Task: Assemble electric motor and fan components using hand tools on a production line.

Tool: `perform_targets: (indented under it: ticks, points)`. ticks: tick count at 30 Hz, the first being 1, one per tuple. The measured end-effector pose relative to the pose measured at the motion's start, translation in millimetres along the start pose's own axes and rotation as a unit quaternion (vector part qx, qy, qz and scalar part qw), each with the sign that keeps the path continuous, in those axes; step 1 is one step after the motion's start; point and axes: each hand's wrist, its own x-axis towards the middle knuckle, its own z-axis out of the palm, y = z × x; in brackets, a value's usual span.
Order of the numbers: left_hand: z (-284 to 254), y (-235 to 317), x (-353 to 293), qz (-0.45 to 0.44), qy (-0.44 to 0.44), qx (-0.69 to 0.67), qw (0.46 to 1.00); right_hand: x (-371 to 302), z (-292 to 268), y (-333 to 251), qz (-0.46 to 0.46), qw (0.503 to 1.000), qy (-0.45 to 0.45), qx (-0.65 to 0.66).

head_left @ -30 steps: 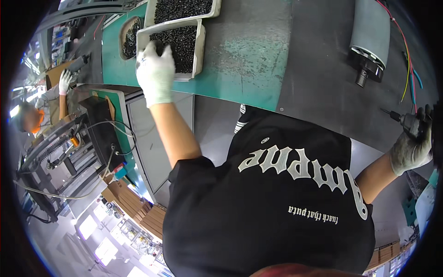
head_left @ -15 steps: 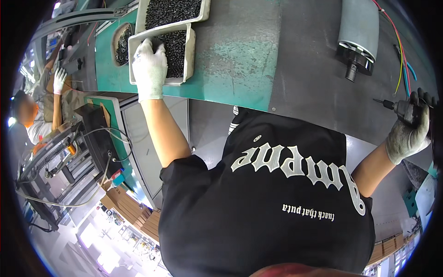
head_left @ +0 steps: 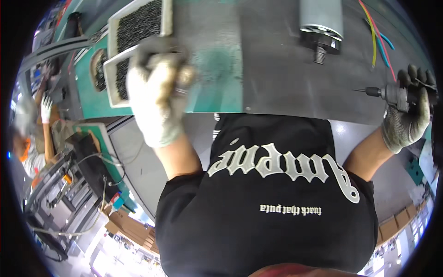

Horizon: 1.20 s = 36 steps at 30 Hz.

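My left hand (head_left: 159, 90), in a white glove with dark fingertips, is raised above the right side of the near bin (head_left: 110, 85) of small black parts. Its fingers are curled in, but blur hides what they hold, if anything. At the far right my right hand (head_left: 408, 115), gloved in grey, is closed around a dark power screwdriver (head_left: 396, 96). The tool lies level, its thin bit pointing left over the bench. A grey cylindrical motor (head_left: 321, 18) with a black end and threaded shaft stands at the back of the bench, left of the screwdriver.
Behind the near bin sits another bin (head_left: 166, 18) of black parts, with a small oval dish (head_left: 94, 69) to the left. Red, yellow and blue wires (head_left: 379, 41) lie right of the motor. Another person's gloved hand (head_left: 46, 108) is at far left, beside machinery.
My left hand has lifted out of the near bin and moved right and nearer to me. The right hand has turned the screwdriver more level. The whole view has shifted.
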Motion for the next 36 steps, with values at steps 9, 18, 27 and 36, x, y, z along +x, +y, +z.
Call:
perform_targets:
  ticks: [9,18,27,36]
  points:
    - [123,-56,-19,-0.261,-0.212,-0.399,0.853,-31,72,-25,0.009,0.998,0.004,0.060]
    - [129,-45,-26,-0.274,-0.219,-0.342,0.872,-34,78,-23,-0.039,0.999,0.024,0.022]
    - [129,-45,-32,-0.325,-0.179,-0.253,0.894,-35,99,-11,-0.081,0.996,0.043,-0.017]
    - [133,-97,-25,-0.474,-0.105,-0.410,0.772,-15,116,20,-0.132,0.987,0.062,-0.071]
